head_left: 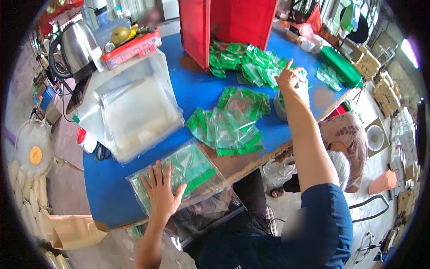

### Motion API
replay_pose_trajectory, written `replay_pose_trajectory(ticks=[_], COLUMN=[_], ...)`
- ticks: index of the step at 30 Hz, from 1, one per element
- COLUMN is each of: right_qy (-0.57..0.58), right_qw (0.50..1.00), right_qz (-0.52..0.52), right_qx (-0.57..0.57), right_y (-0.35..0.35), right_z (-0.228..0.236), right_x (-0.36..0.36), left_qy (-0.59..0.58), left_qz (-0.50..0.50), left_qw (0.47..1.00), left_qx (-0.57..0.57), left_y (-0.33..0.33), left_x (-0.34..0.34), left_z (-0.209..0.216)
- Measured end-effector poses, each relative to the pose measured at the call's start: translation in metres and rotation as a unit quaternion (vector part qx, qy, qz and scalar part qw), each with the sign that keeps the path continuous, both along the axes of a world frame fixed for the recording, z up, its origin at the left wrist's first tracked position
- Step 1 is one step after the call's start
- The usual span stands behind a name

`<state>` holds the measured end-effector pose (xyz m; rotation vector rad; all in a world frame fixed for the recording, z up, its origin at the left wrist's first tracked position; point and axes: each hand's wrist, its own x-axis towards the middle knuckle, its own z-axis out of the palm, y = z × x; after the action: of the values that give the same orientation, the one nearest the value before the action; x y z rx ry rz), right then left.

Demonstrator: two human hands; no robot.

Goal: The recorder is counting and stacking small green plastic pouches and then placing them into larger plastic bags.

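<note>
Found left hand spread flat, digits apart, on clear plastic bag with green contents at near edge of blue table; found right hand at pale tub; cannot tell whether clamped on anything. Noted loose pile of green packets between hands; noted 2nd heap at red bin.

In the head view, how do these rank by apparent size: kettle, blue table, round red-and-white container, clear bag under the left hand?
Blue table
Clear bag
Kettle
Round red-and-white container

The bag lies nearer the camera.
</note>
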<state>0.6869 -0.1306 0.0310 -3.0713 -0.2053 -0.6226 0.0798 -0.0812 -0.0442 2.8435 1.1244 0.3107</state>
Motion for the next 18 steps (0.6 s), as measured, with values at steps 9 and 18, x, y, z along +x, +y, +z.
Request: replay_pose_trajectory(ticks=[9, 18], right_qy=[0.011, -0.088], right_qw=[0.997, 0.93], right_qz=[0.013, 0.339], right_qx=[0.08, 0.107], right_y=[-0.001, -0.006], right_z=[0.014, 0.156], right_x=[0.013, -0.056], left_qy=[-0.032, 0.037], left_qz=[0.0, 0.059], left_qw=[0.999, 0.997], left_qx=[0.009, -0.015], left_y=[0.016, 0.066], left_x=[-0.012, -0.038], left_z=[-0.005, -0.001])
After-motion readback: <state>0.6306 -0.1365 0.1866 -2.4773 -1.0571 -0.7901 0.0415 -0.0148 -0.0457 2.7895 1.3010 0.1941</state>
